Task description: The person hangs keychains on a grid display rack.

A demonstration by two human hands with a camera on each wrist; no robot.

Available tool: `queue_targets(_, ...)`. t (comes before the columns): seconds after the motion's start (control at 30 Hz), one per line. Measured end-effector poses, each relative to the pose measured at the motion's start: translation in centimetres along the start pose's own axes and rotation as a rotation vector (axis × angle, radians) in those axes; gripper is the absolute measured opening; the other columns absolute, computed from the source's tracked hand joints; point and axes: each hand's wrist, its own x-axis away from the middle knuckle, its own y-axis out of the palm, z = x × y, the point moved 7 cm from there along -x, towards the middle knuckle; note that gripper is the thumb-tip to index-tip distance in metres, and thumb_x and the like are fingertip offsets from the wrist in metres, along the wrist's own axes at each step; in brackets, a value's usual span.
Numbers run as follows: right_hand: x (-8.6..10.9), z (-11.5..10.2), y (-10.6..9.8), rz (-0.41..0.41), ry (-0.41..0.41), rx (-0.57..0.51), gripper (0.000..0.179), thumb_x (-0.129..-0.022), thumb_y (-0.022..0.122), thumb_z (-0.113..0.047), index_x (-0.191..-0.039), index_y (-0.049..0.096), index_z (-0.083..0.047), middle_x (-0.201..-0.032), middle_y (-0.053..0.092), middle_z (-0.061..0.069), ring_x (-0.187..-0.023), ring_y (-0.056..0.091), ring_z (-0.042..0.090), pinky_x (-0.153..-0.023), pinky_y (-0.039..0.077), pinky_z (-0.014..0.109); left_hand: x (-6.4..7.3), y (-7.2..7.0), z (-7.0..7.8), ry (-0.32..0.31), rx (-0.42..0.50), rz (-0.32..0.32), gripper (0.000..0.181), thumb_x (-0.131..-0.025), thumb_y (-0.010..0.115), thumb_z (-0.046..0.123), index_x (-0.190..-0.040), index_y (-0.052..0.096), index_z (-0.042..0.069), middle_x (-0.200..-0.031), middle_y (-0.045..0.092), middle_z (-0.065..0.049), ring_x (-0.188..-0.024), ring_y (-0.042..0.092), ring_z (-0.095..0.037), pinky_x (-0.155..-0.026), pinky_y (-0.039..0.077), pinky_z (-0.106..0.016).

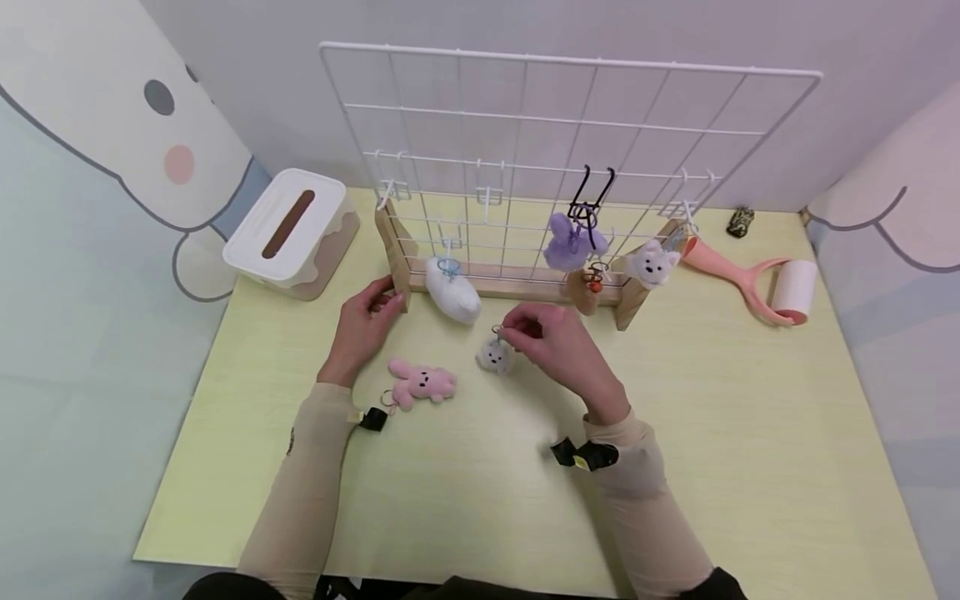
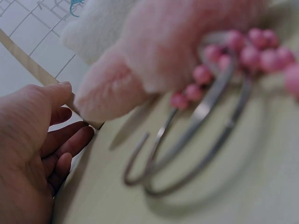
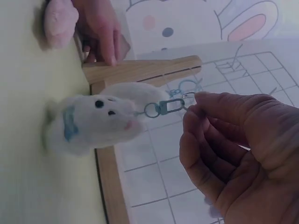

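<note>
My right hand point(image 1: 551, 346) pinches the ring of a small white plush keychain point(image 1: 495, 356) between thumb and forefinger. Below the ring hang a blue clasp point(image 3: 169, 107) and the plush animal, which wears a blue bow point(image 3: 70, 122). My left hand point(image 1: 363, 327) grips the wooden foot point(image 1: 395, 258) at the left end of a white wire rack point(image 1: 525, 108), its thumb and curled fingers at the foot's front end. Close by on the table lies a pink plush bunny keychain point(image 1: 423, 382); its beads point(image 2: 250, 57) and metal ring fill much of the left wrist view.
From the rack hang a white plush point(image 1: 453, 293), a purple plush point(image 1: 573, 243), a brown plush point(image 1: 582, 293) and a white plush head point(image 1: 652, 264). A tissue box point(image 1: 288, 225) stands left. Rightward are a pink-handled lint roller point(image 1: 750, 283) and a small dark patterned object point(image 1: 740, 222).
</note>
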Motion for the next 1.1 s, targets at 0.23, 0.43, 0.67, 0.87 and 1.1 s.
queue_targets(0.23, -1.2, -2.7, -2.3, 0.151, -0.194, -0.024, 0.005, -0.097, 0.076, -0.011, -0.096, 0.078, -0.007, -0.086, 0.076, 0.001, -0.073, 0.069, 0.012, -0.064, 0.054, 0.026, 0.1, 0.1, 0.1, 0.006, 0.007, -0.005, 0.044, -0.104, 0.070, 0.033, -0.143, 0.067, 0.012, -0.110, 0.073, -0.017, -0.093, 0.061, -0.022, -0.076, 0.045, -0.022)
queue_targets(0.43, -2.0, -5.1, -3.9, 0.268, -0.329, -0.066, 0.002, -0.096, 0.076, -0.005, -0.097, 0.078, -0.005, -0.088, 0.077, 0.004, -0.074, 0.070, 0.012, -0.069, 0.054, 0.022, 0.1, 0.1, 0.2, 0.020, 0.007, -0.006, 0.043, -0.104, 0.070, 0.030, -0.143, 0.067, 0.012, -0.110, 0.072, -0.016, -0.093, 0.061, -0.020, -0.077, 0.046, -0.022)
queue_targets(0.67, -3.1, -7.3, -5.2, 0.385, -0.419, -0.187, 0.003, -0.094, 0.074, -0.001, -0.095, 0.077, 0.000, -0.086, 0.076, 0.008, -0.072, 0.068, 0.012, -0.070, 0.054, 0.021, 0.1, -0.2, 0.4, 0.008, 0.004, -0.011, 0.045, -0.104, 0.069, 0.032, -0.144, 0.066, 0.012, -0.112, 0.073, -0.016, -0.094, 0.062, -0.018, -0.078, 0.047, -0.022)
queue_targets(0.87, -3.8, -7.8, -5.8, 0.443, -0.420, -0.266, 0.006, -0.095, 0.074, -0.001, -0.097, 0.076, 0.004, -0.088, 0.076, 0.011, -0.072, 0.067, 0.012, -0.070, 0.056, 0.023, 0.3, -0.3, 0.3, -0.009, -0.006, -0.018, 0.048, -0.104, 0.069, 0.037, -0.146, 0.065, 0.014, -0.110, 0.072, -0.015, -0.093, 0.061, -0.019, -0.078, 0.046, -0.023)
queue_targets(1.1, -4.4, -7.8, -5.8, 0.476, -0.394, -0.335, 0.007, -0.095, 0.073, -0.001, -0.098, 0.076, 0.004, -0.086, 0.074, 0.012, -0.070, 0.064, 0.014, -0.068, 0.055, 0.024, 0.4, -0.2, 0.4, -0.009, -0.006, -0.013, 0.047, -0.104, 0.069, 0.036, -0.145, 0.065, 0.013, -0.111, 0.073, -0.014, -0.094, 0.061, -0.020, -0.078, 0.047, -0.023)
